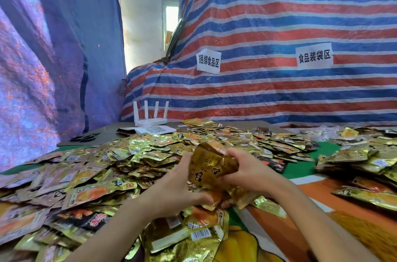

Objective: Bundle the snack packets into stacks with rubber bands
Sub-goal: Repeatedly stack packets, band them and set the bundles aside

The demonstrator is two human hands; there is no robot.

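A blue tarp [43,47] hangs down the left of the frame. Below it, at the far left corner of the desk [311,193], lies one pair of black scissors [84,137]. Just right of them stands one white router [150,121] with four upright antennas, and one sheet with a QR code [158,129] lies at its front. A wide heap of loose snack packets [96,171], gold and black and too many to count, covers the left and middle of the desk.

In the lower middle the left hand [178,188] has its grip closed on one bundle of packets [211,165], thumb up along the bundle's left side and fingers curled at its lower end. The bundle is held above the heap, between the two hands. The right hand [242,172] has its grip closed on the bundle's right side, fingers curled over the foil.

Behind, a red, white and blue striped tarp [279,25] fills the upper right and carries two white paper signs, one [208,61] near the middle and one [314,57] further right. A second heap of packets [365,160] lies at the right edge, apart from the first across a green and orange strip of desk
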